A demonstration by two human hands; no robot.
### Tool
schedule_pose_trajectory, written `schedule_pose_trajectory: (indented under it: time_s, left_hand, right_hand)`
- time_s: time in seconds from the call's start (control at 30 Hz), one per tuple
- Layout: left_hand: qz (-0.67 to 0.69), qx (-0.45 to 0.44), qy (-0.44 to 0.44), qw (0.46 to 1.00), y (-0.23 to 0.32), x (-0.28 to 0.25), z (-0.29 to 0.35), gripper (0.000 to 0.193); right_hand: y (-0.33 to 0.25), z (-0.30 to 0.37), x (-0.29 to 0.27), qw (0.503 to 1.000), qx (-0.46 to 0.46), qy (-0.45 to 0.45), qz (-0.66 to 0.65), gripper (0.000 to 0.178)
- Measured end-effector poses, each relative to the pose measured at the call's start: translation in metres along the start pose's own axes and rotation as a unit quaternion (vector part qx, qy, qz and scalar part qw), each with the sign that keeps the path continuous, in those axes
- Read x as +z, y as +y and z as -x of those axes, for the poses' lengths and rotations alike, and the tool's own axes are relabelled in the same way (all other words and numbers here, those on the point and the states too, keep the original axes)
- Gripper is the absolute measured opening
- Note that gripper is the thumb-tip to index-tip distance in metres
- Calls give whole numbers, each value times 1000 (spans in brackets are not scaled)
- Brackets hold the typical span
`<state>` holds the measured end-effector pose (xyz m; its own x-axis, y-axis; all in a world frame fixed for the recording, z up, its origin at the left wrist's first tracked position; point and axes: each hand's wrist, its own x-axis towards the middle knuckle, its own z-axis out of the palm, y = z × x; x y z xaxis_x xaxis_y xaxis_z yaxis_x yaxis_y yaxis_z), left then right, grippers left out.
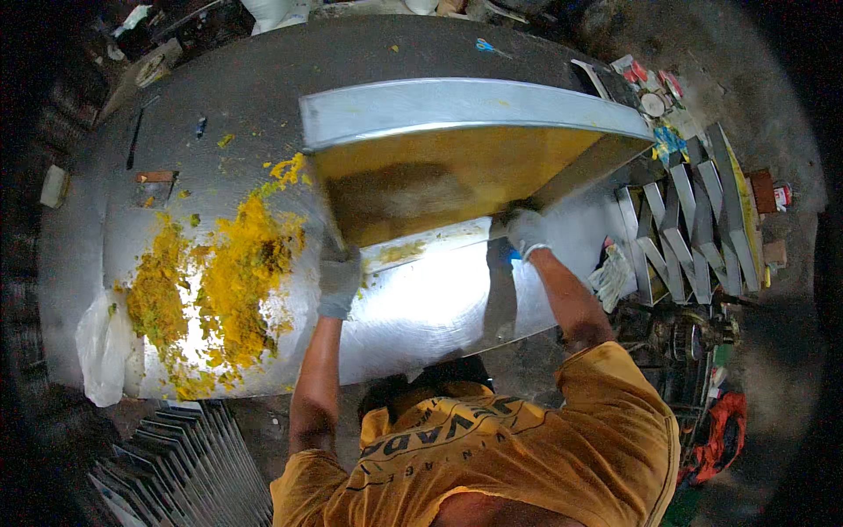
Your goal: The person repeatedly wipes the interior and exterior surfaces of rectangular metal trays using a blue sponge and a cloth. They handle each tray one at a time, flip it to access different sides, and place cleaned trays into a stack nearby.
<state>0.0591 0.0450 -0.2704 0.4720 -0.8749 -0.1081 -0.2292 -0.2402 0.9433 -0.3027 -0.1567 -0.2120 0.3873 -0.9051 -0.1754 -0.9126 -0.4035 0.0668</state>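
Observation:
A large shallow metal tray point(457, 189) is tilted up on the metal table, its far wall point(465, 105) raised and bright, its inside stained yellow-brown. My left hand point(339, 279), in a grey work glove, grips the tray's near left corner. Also gloved, my right hand point(528, 232) holds the near edge toward the right. The fingers of both hands are partly hidden by the tray and shadow. Left of the tray lies a heap of crumbly yellow material point(250, 272), spread over the shiny metal, with a few crumbs by my left hand.
A clear plastic bag point(105, 347) lies at the table's left edge. Blue-handled scissors point(490, 47) are at the far side. Bent metal pieces point(689, 224) stand at right, beside a loose glove point(612, 277). Stacked metal sheets point(189, 465) stand below left.

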Motion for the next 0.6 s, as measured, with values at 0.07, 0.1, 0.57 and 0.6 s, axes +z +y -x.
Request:
schedule_pose_trajectory:
  time_s: [0.07,0.1,0.57,0.6]
  left_hand:
    - [-44,15,-6,999,-22,8,-8,68]
    - [-41,0,-4,999,-30,3,-10,68]
    - [-58,44,29,997,-6,9,-7,64]
    - [-61,44,34,997,12,16,-2,64]
  right_hand:
    - [17,-29,41,993,-67,79,-56,26]
    - [-11,-31,40,984,-107,110,-96,26]
    - [-128,-20,67,944,-310,1,-115,26]
    - [-110,-13,76,937,-336,27,-93,25]
